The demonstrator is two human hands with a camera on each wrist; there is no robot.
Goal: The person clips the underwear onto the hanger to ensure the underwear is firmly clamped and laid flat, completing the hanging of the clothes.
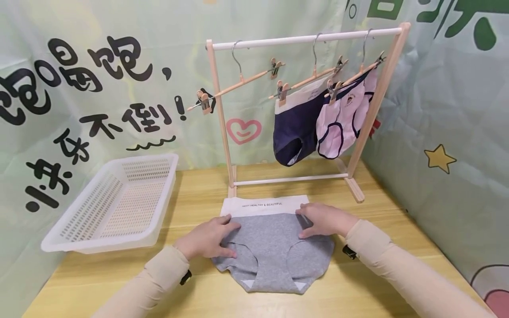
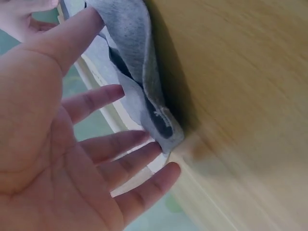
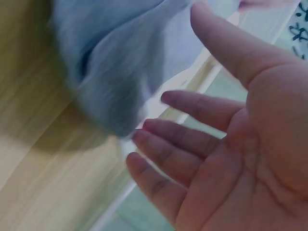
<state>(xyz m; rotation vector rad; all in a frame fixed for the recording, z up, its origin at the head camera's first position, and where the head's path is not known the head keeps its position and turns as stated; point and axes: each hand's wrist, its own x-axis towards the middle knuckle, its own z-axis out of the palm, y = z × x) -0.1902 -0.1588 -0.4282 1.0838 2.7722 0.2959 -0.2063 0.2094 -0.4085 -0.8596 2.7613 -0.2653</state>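
Observation:
A pair of grey briefs (image 1: 272, 251) with a wide white waistband lies spread flat on the table, waistband toward the rack. At its left side, my left hand (image 1: 208, 238) rests with fingers spread on the cloth just under the waistband. The left wrist view shows those fingers loosely extended along the folded grey edge (image 2: 154, 96), the thumb on the fabric. My right hand (image 1: 328, 218) lies at the opposite side, fingertips by the waistband's right end. In the right wrist view its fingers are loosely extended beside the blurred grey cloth (image 3: 115, 72), not curled round it.
Behind the briefs stands a wooden rack (image 1: 292, 179). An unloaded clip hanger (image 1: 242, 83) hangs at its left; navy briefs (image 1: 294, 126) and pink briefs (image 1: 342, 115) hang on two others. A white plastic basket (image 1: 159, 212) sits at left on the wooden table (image 1: 191, 190).

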